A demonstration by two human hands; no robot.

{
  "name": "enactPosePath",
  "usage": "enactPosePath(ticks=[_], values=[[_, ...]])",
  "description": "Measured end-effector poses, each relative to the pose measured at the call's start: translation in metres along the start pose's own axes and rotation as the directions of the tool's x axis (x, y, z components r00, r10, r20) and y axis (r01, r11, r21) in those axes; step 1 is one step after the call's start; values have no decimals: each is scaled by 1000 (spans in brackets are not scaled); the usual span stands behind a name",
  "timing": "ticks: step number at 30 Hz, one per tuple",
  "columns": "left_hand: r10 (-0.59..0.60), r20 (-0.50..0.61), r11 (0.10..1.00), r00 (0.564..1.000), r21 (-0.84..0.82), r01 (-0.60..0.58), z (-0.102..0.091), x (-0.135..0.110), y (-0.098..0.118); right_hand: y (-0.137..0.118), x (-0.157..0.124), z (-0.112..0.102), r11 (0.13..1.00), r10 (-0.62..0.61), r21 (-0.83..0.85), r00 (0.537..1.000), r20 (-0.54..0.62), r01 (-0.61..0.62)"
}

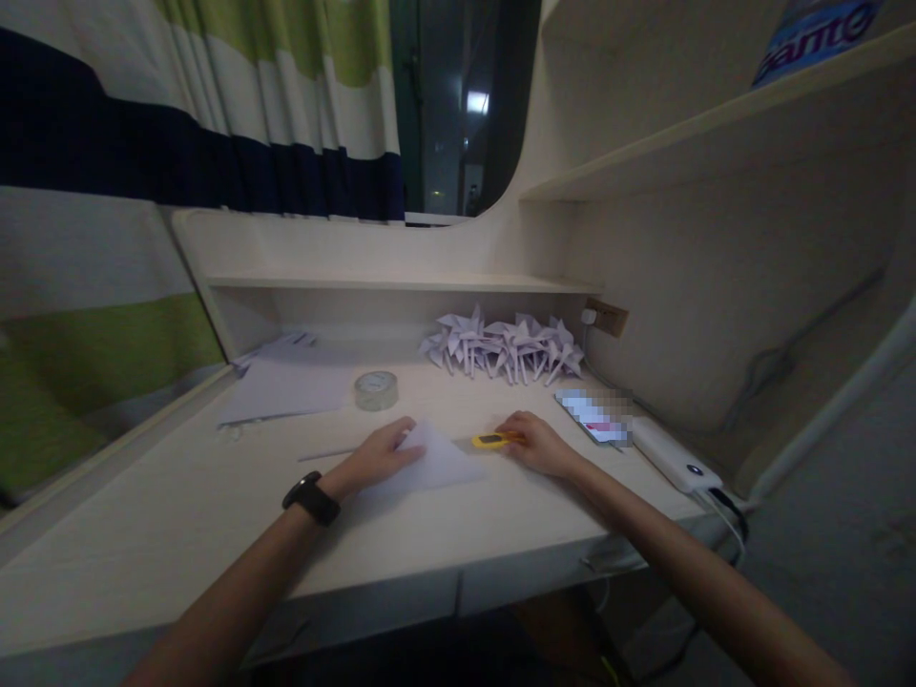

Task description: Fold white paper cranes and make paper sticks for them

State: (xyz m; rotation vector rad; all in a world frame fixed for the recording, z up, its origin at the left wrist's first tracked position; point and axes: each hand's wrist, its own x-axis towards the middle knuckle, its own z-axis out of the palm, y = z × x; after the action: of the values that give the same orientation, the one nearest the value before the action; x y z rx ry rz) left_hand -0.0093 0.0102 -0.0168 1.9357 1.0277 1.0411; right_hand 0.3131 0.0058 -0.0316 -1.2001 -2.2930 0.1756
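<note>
Overhead, blue label [816, 33] lettering cropped; right hand [538, 443] touching yellow tool [490, 439].

bare forearms, a black watch [311, 498] at the wrist of the left hand [383, 453]

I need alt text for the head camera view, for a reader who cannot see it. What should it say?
A person's left hand presses a folded white paper flat on a pale desk, while the right hand holds a small yellow cutter. Behind them lie a tape roll, loose sheets and a heap of paper pinwheels.
</note>
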Motion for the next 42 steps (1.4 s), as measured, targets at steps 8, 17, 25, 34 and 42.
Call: enactPosePath(ticks=[8,17,25,34,42], values=[[18,111,950,994,309,-52,3,1,-14,-25,-21,-12,1000,-7,14,996,85,6],[227,106,807,968,536,-248,13,-8,-5,-31,-30,-15,1000,1,5,990,139,-1],[315,285,605,905,675,-423,32,-17,-10,-30,-34,-18,1000,4,22,991,130,-7],[273,291,601,917,693,-399,45,-28,7,-42,-32,7,993,-121,12,989,87,121],[141,390,627,910,676,-387,44,-26,-10,-51,-40,10,981,-172,-72,981,88,179]])
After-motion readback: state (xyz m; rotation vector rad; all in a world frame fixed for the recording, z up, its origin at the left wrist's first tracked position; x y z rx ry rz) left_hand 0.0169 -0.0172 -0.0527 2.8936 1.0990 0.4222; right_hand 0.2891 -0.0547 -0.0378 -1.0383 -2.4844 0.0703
